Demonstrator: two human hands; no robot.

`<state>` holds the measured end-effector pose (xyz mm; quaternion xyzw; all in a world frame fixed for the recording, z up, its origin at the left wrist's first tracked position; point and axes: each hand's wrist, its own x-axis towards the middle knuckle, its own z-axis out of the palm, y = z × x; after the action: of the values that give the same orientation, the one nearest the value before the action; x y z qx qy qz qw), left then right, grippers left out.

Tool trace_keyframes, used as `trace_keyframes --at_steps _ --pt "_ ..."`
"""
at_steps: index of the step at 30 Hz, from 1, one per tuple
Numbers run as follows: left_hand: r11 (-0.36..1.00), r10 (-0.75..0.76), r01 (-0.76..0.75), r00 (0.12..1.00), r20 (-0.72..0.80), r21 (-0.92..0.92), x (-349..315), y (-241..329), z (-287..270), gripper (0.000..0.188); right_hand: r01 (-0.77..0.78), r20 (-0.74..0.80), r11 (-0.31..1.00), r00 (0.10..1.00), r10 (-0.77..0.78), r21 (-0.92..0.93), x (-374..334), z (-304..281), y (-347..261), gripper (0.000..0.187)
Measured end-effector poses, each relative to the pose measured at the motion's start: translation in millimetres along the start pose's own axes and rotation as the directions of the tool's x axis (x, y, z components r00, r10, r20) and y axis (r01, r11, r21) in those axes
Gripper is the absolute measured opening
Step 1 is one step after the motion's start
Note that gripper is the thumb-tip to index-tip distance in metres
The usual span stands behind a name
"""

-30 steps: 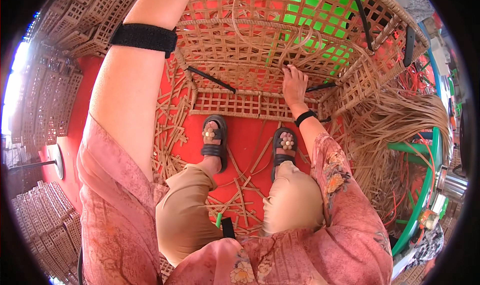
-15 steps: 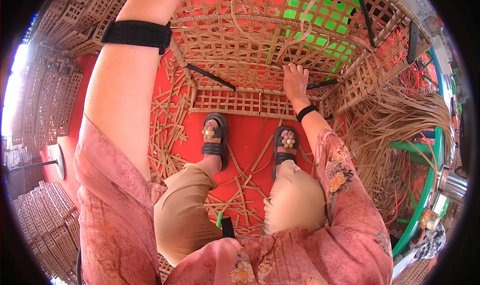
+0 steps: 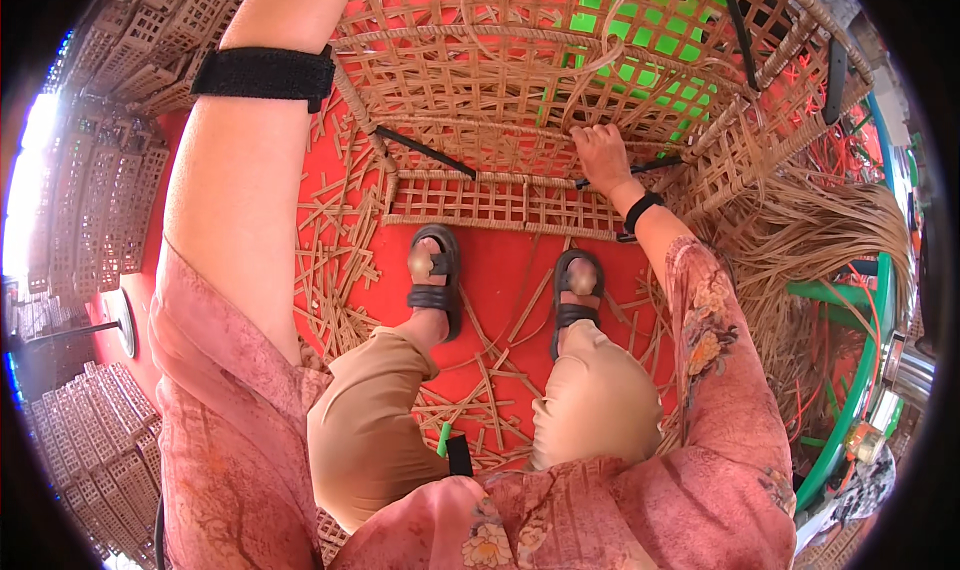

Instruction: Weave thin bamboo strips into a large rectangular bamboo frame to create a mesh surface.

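Observation:
A large open-lattice rattan basket (image 3: 455, 198) lies tilted in front of my feet, with black straps (image 3: 425, 152) at its corners. My right hand (image 3: 602, 160) is at the lower middle of its weave, fingers bent over a cross-band and closed on it; the fingertips are partly hidden. Just above those fingers, a loose pale rattan strip (image 3: 606, 58) loops down across the lattice. My left forearm (image 3: 245, 170), with a black wrist strap (image 3: 262, 73), reaches past the top edge, so the left hand is out of sight.
Cut rattan scraps (image 3: 335, 240) litter the red floor (image 3: 400, 280). A thick bundle of long strips (image 3: 820, 230) hangs at the right by a green frame (image 3: 862, 410). Stacked lattice pieces (image 3: 85, 200) stand along the left. A green crate (image 3: 640, 35) shows behind the basket.
My right hand has shifted slightly right along the basket, its forearm swinging right too. The left forearm has moved a little left. The loose strip has shifted slightly.

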<state>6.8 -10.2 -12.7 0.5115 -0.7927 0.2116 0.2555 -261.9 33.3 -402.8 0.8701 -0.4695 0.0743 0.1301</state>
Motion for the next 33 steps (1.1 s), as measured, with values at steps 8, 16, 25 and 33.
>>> trace_keyframes --at_steps 8,16,25,33 --pt "0.992 0.050 -0.046 0.998 -0.029 0.116 15.1 -13.2 7.6 0.021 -0.180 0.267 0.974 0.954 0.139 0.135 13.2 -22.2 -16.6 0.042" --pt "0.988 0.132 -0.122 0.984 -0.118 0.091 11.6 -11.6 17.6 0.019 -0.188 0.208 0.980 0.963 0.171 0.065 4.9 -5.7 -16.6 0.035" --pt "0.998 -0.001 -0.004 0.997 0.075 0.069 23.0 -4.7 7.6 0.018 -0.162 -0.188 0.976 0.964 0.188 0.143 -3.5 -8.7 -8.6 0.044" --pt "0.999 -0.032 0.030 0.999 0.040 0.036 35.7 -6.6 17.4 0.019 -0.118 -0.229 0.948 0.955 0.190 0.296 -38.1 -42.2 -12.8 0.019"
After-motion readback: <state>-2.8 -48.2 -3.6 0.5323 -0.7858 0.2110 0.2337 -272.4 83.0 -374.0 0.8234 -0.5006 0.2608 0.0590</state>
